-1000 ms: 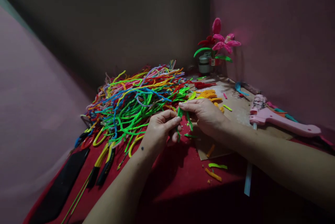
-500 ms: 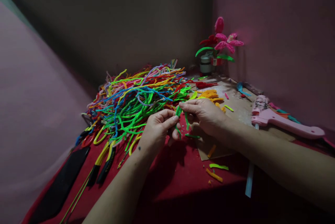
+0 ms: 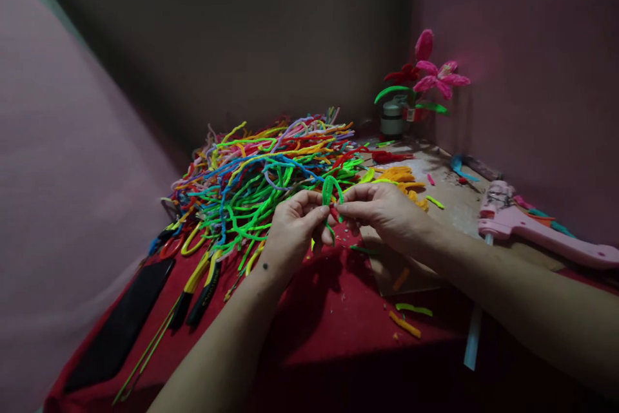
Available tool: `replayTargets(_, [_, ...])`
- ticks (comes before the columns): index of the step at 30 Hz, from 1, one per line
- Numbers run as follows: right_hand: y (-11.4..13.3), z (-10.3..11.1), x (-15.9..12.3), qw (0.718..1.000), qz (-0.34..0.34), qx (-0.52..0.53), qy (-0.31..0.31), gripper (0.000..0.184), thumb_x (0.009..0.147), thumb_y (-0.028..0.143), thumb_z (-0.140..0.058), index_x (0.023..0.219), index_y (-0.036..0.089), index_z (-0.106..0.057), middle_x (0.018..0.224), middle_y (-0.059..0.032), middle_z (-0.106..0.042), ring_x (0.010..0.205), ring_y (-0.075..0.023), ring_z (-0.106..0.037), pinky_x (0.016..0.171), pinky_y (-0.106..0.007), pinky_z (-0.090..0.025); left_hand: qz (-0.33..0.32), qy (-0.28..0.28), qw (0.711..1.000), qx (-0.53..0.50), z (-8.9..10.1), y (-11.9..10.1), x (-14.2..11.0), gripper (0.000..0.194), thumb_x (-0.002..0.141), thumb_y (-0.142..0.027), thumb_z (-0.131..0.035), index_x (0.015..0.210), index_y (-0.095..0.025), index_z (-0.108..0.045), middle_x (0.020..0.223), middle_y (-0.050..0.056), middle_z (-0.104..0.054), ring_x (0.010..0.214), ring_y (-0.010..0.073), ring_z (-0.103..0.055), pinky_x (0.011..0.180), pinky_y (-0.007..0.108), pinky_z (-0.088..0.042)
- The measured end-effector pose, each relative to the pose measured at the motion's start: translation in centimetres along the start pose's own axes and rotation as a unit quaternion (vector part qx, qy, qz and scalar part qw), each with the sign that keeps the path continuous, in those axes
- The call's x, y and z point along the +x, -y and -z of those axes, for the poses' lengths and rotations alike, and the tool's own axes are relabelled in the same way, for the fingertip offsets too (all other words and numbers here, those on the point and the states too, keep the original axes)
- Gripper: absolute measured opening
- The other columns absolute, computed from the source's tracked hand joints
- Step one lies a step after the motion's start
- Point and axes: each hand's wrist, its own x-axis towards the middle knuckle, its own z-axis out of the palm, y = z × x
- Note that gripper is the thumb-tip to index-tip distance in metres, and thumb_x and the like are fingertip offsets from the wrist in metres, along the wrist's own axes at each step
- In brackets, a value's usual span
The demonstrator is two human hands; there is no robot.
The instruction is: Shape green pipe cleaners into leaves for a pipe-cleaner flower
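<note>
Bright-green fuzzy stem, bent into a loop (image 3: 326, 194): raised between the two hands, above the red cloth (image 3: 338, 329). Left hand (image 3: 296, 223): thumb and fingers pinched on the loop's base, presumably to hold the bend. Right hand (image 3: 387, 210): thumb and fingers together on its other strand, apparently steadying the curve. Multicoloured heap of fuzzy stems (image 3: 261, 168): just behind the left hand, likely for easy reach. Pink plastic glue gun (image 3: 556, 234): lying rightward, probably parked aside.

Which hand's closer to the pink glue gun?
Right. The right hand is left of the pink glue gun in the picture, with cardboard between; the left hand is farther left, pinching a green strip.
</note>
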Motion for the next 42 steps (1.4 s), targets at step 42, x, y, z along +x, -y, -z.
replayTargets(42, [0.6, -0.3, -0.6, 0.996, 0.028, -0.060, -0.053, 0.021, 0.070, 0.025, -0.058, 0.053, 0.014, -0.056, 0.050, 0.0010, -0.052, 0.047, -0.0078, -0.044, 0.049, -0.023, -0.034, -0.068, -0.015, 0.997, -0.035, -2.0, 0.3, -0.8, 0.016, 0.075, -0.021, -0.056, 0.087, -0.012, -0.050, 0.069, 0.002, -0.062, 0.046, 0.0143, -0.061, 0.035, 0.023, -0.048])
